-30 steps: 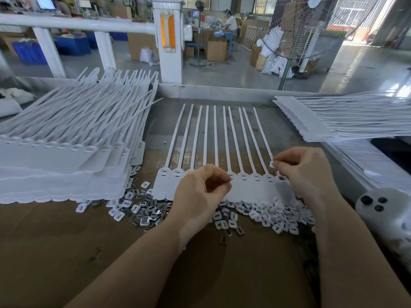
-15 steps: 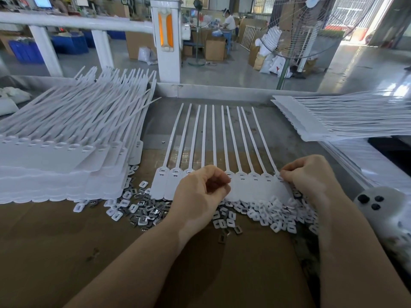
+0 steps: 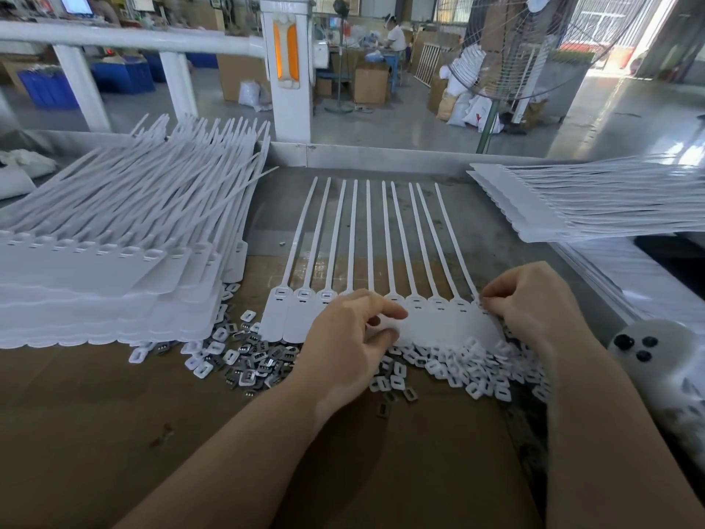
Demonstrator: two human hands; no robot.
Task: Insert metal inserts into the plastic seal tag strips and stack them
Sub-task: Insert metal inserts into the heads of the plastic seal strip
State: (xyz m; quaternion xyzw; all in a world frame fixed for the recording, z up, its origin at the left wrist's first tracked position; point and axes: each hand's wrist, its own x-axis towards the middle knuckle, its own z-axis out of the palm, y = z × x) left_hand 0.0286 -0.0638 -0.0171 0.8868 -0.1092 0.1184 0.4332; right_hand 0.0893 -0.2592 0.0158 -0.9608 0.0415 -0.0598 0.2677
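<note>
The seal tag strip lies flat on the desk; the left hand rests on it, fingers loosely curled, while the right hand pinches its right edge above scattered inserts

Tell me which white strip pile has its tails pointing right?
The smaller pile at far right; the big left stack points its tails away, toward the rail.

Seal tag strip: white plastic, smooth, matt to faintly satin. Stacked strips: same white plastic. Metal inserts: grey, glinting, mixed with white plastic caps. Surface: brown cardboard, matt, slightly scuffed. Far rim: dull grey sheet metal. Floor: polished, reflective.
</note>
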